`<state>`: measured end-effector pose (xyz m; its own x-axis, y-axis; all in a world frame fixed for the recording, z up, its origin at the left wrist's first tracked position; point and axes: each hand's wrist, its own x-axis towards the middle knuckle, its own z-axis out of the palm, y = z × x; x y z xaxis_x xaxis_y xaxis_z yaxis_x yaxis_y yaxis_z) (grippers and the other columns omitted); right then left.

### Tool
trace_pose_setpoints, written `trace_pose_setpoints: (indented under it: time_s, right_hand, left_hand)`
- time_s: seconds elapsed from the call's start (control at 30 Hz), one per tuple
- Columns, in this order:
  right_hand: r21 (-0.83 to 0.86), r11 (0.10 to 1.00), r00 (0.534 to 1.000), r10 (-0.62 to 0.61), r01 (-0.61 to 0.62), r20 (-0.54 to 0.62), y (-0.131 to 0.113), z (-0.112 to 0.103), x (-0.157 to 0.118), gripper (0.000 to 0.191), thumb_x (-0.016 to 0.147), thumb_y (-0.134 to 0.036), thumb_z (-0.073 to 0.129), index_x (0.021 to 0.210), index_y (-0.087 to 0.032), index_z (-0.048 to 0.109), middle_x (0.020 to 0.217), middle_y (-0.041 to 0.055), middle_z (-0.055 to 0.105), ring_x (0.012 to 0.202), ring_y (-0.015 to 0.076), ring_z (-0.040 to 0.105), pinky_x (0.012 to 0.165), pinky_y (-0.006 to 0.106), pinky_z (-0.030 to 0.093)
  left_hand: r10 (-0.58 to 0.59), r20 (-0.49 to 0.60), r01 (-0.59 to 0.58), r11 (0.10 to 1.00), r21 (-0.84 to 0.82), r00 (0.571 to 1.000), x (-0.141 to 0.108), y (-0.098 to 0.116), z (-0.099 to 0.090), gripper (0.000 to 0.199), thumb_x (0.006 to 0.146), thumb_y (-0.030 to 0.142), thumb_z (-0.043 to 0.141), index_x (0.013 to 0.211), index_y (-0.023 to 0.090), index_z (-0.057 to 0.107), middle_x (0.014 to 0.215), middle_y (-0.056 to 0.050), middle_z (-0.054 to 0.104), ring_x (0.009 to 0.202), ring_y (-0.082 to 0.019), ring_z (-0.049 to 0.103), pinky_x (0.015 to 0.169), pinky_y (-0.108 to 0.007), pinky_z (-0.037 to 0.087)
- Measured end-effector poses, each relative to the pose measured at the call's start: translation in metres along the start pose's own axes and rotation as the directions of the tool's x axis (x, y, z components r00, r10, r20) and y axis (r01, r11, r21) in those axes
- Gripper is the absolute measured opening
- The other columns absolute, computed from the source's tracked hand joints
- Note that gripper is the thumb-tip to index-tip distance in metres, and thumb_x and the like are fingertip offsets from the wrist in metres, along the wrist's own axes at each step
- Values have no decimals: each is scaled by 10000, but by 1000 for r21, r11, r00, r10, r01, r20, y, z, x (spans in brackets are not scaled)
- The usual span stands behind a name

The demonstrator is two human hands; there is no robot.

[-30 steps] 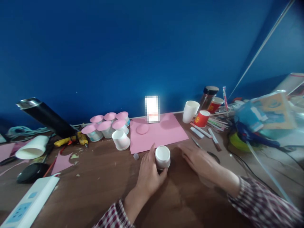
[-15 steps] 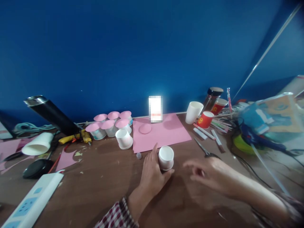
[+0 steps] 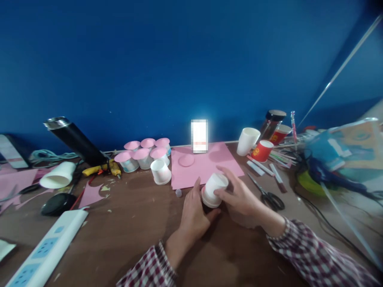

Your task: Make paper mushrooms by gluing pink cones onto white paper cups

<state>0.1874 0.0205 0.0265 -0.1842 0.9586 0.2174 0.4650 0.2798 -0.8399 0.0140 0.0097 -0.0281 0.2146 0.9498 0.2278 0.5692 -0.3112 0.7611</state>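
A small white paper cup (image 3: pixel 214 187), upside down with its wide rim lowest and leaning a little to the right, lies between the two hands, in front of the near edge of a flat pink paper sheet (image 3: pixel 209 167). The left hand (image 3: pixel 194 211) curves round the cup's lower part from the left, its fingers up along the far left side and its thumb reaching across the near side by the rim. The right hand (image 3: pixel 242 197) comes in from the right and pinches the upper part of the cup, thumb on the near side and fingers behind.

On the pink sheet rests a pink paper disc (image 3: pixel 186 160). Just left of the sheet, an upside-down white paper cup (image 3: pixel 160 175) stands on the brown wooden table (image 3: pixel 134 239), near a group of printed paper cups with round pink paper tops (image 3: pixel 142 159). A small round piece in front of the sheet looks like a translucent plastic cap (image 3: pixel 178 193), though it is too blurred to be sure.

To the right of the right hand lie black-handled scissors (image 3: pixel 272 199). Beyond them are a red paper cup with yellow marks (image 3: pixel 262 151) and, just left of it, a tall white paper cup (image 3: pixel 247 142), both standing open end up.
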Motion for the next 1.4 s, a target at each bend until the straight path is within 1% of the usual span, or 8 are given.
trace_pose_setpoints:
  time_s: [0.17, 0.47, 0.73, 0.8, 0.9, 1.07, 1.17, 1.4]
  right_hand:
    - [33, 999, 998, 8, -6, -63, 8, -6, 2, 572, 819, -399, 596, 1315, -196, 397, 1281, 120, 519, 1157, 254, 512, 968, 401, 429]
    - [60, 998, 996, 12, -7, -91, 10, -5, -2, 584, 818, -419, 601, 1320, -194, 404, 1243, 112, 551, 1115, 257, 536, 945, 383, 438]
    - [55, 996, 920, 79, -63, -383, 18, -44, 6, 533, 842, -458, 551, 1290, -196, 429, 1218, 122, 559, 1028, 262, 577, 838, 379, 495]
    - [-61, 992, 938, 83, -110, -336, 22, -52, 7, 501, 822, -437, 578, 1242, -182, 477, 1133, 117, 600, 951, 263, 603, 781, 373, 510]
    - [-168, 980, 990, 85, -103, -112, 26, -50, 5, 499, 782, -390, 628, 1215, -178, 498, 1031, 95, 642, 847, 247, 632, 728, 363, 524]
    - [-178, 980, 971, -42, 86, 234, 21, -29, -2, 801, 639, -384, 775, 1335, -218, 415, 1296, 107, 537, 1143, 297, 534, 950, 401, 445]
    - [-145, 984, 954, -59, 105, 293, 18, -29, -4, 977, 598, -440, 803, 1411, -214, 311, 1387, 122, 455, 1229, 311, 465, 1005, 416, 402]
    - [-12, 994, 923, -95, 107, 372, 9, -22, -6, 709, 757, -352, 705, 1377, -214, 389, 1316, 113, 537, 1138, 283, 545, 945, 395, 449]
  left_hand:
    - [-28, -58, 26, 999, -28, 998, 2, 3, -1, 943, 660, 390, 707, 1417, 200, 178, 1302, -150, 487, 1208, -310, 471, 983, -496, 383]
    - [-9, -10, 10, 999, 40, 1000, 3, 5, -1, 863, 703, 406, 668, 1403, 171, 222, 1247, -151, 537, 1139, -307, 519, 945, -487, 413]
    - [-72, -61, 71, 997, -13, 996, 4, 8, -4, 823, 698, 378, 681, 1380, 171, 269, 1238, -148, 533, 1153, -299, 507, 959, -482, 405]
    - [-106, -118, 96, 992, -88, 987, 5, 12, -6, 795, 704, 372, 681, 1364, 166, 289, 1203, -142, 545, 1123, -278, 527, 951, -463, 419]
    - [-136, -240, 78, 969, -235, 961, 6, 17, -8, 743, 716, 350, 684, 1335, 168, 315, 1166, -130, 556, 1082, -249, 553, 939, -431, 438]
    - [-136, -292, 5, 913, -409, 947, 8, 14, -6, 731, 718, 291, 702, 1335, 203, 321, 1205, -130, 536, 1084, -245, 563, 932, -416, 459]
    - [-152, -288, 7, 893, -450, 945, 7, 14, -6, 724, 721, 283, 708, 1332, 204, 328, 1222, -133, 529, 1107, -251, 552, 949, -421, 456]
    - [-127, -391, -103, 851, -515, 912, 5, 20, -7, 730, 727, 263, 705, 1342, 235, 312, 1301, -130, 478, 1176, -243, 513, 949, -372, 475]
